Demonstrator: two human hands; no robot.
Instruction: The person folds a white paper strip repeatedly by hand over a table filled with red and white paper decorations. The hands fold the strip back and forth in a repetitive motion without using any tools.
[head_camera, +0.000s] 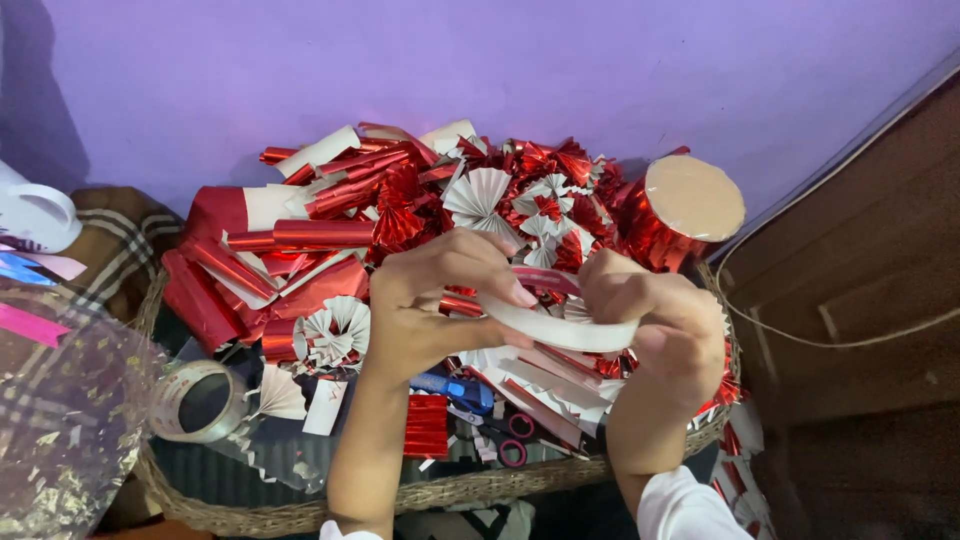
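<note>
My left hand (440, 295) and my right hand (665, 330) both grip one folded strip of red foil paper (560, 322), white side facing me, bent between the fingers. The hands hover over a woven basket (300, 512) heaped with red foil rolls (320, 234), pleated strips and small fan rosettes (480, 198). Another white rosette (335, 332) lies just left of my left wrist. A blue tool (455, 388) and scissors with pink handles (512, 440) lie beneath my forearms.
A clear tape roll (197, 400) sits at the basket's left. A red foil cylinder with a cardboard top (690, 200) stands at the back right. A white mug (35, 215) and checked cloth are at left, a purple wall behind, dark wood at right.
</note>
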